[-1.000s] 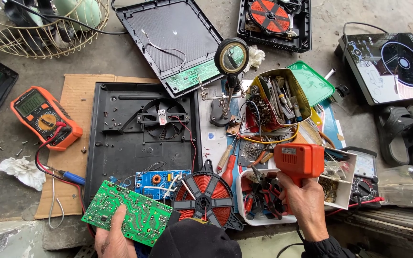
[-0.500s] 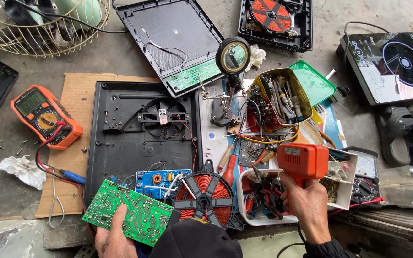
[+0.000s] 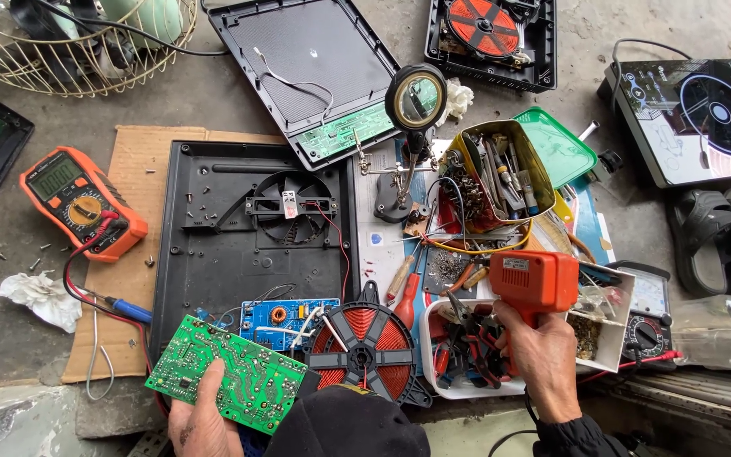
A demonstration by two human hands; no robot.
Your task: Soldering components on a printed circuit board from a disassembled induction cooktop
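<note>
Holding item one, the right hand (image 3: 533,354) was closed around the grip of an orange pistol-shaped soldering gun (image 3: 528,283), raised above a white plastic tray of pliers and small tools (image 3: 472,355) just beneath it. The gun's tip could not be made out against the clutter. Item two: the left hand (image 3: 200,416) gripped a green rectangular circuit board (image 3: 228,382) by its lower edge, thumb on top, solder side up, tilted and unsupported on its far side. Between the hands lay a red-and-black round induction coil (image 3: 364,345), with a small blue circuit board (image 3: 285,319) beyond it, wired into the open black plastic cooker base (image 3: 247,245). Further beyond the left hand sat an orange multimeter (image 3: 78,201).

Risks, judged: a hot tip could scorch the coil's thin leads or the tray's edge when swung across; the board, pinched at one edge only, could rock under pressure and bridge joints; trailing wires could snag.
</note>
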